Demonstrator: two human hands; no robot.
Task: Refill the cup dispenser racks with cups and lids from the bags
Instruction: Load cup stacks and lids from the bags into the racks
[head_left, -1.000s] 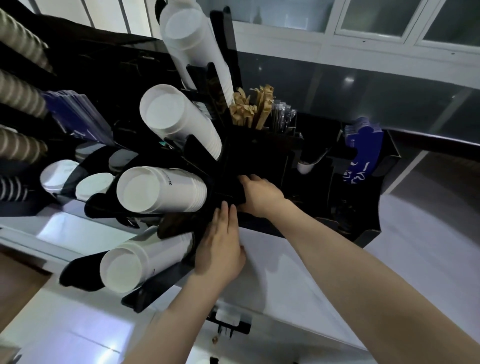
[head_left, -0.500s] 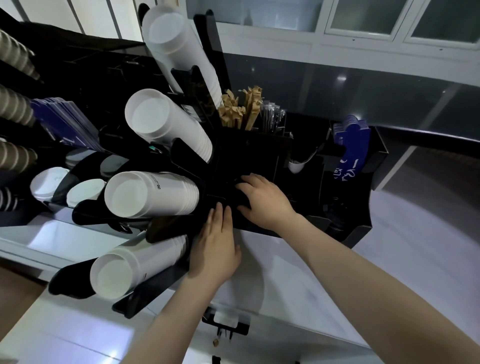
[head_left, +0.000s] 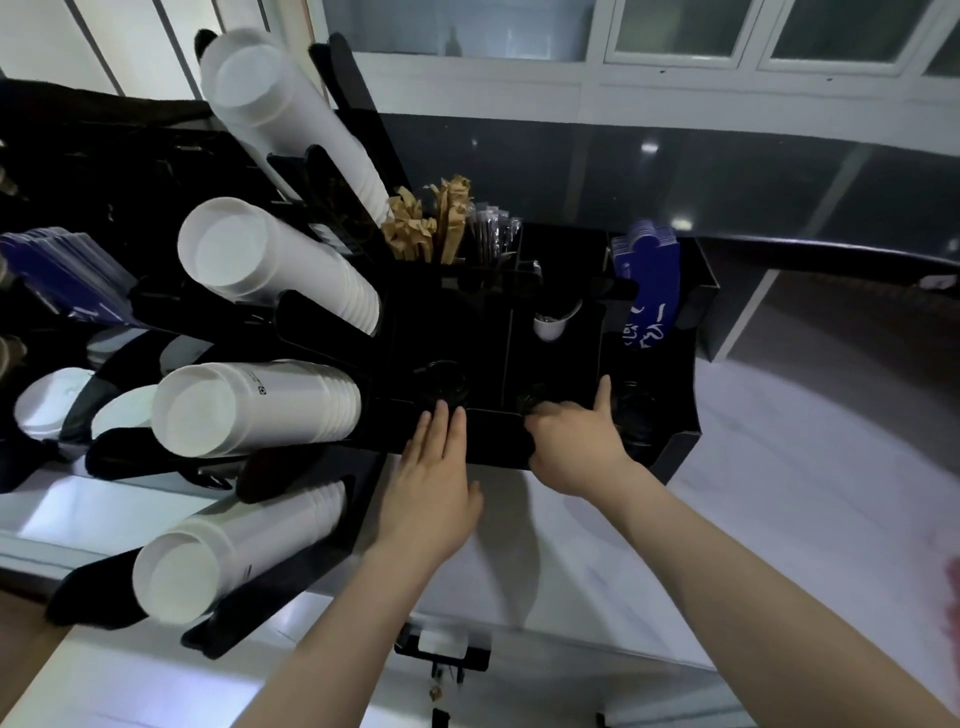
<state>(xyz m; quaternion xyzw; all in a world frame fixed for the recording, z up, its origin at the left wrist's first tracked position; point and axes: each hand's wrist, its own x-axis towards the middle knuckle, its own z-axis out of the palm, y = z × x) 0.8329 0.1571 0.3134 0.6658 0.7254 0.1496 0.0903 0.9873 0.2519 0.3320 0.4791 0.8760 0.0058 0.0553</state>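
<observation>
- The black dispenser rack (head_left: 322, 332) stands on the white counter (head_left: 779, 493), holding four tilted stacks of white paper cups (head_left: 249, 410) on its left side.
- Your left hand (head_left: 434, 488) lies flat, fingers straight and together, fingertips on the front edge of the black organiser tray (head_left: 498, 441).
- Your right hand (head_left: 574, 447) curls over that edge, thumb raised, fingers hooked inside.
- Brown wrapped stirrers (head_left: 441, 223) stand behind; blue cup sleeves (head_left: 649, 296) sit to the right.

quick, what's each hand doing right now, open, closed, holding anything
Left hand: open and flat, fingers on the front edge of the black organizer tray, holding nothing.
Right hand: gripping the tray's front edge.
</observation>
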